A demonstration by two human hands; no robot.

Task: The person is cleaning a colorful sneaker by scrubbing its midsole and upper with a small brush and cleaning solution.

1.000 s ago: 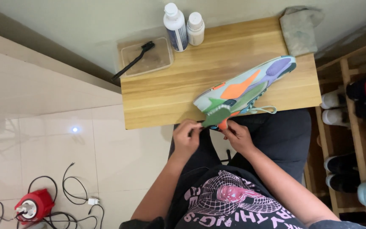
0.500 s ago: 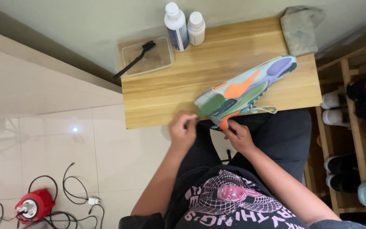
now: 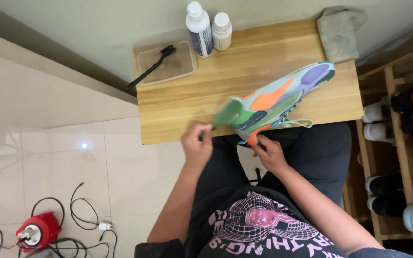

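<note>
Both hands work at the near edge of the wooden surface. The left hand is closed, its fingers pinching the end of a green insole that sticks up and out of the shoe's heel opening; the fingertips are turned away, so exactly how they grip cannot be told. The right hand is curled around the heel end of a multicoloured sneaker with pale blue, orange, green and purple panels, and its thumb and fingers cover part of the heel, hiding that end. The sneaker lies slanted on its side, heel near and toe far to the right, with pale laces hanging over the near edge of the surface above dark trousers. How much of the insole remains inside the shoe cannot be seen.

Farther back on the left, a clear shallow plastic tray holds a black brush whose handle sticks out past the tray's left rim. Just right of it stand two white bottles, tops toward the camera, their lower parts foreshortened. A folded grey cloth lies at the far right corner. On the right, a wooden shoe rack is cut off by the frame; on the tiled floor at near left, a red device with black cables is partly out of view.
</note>
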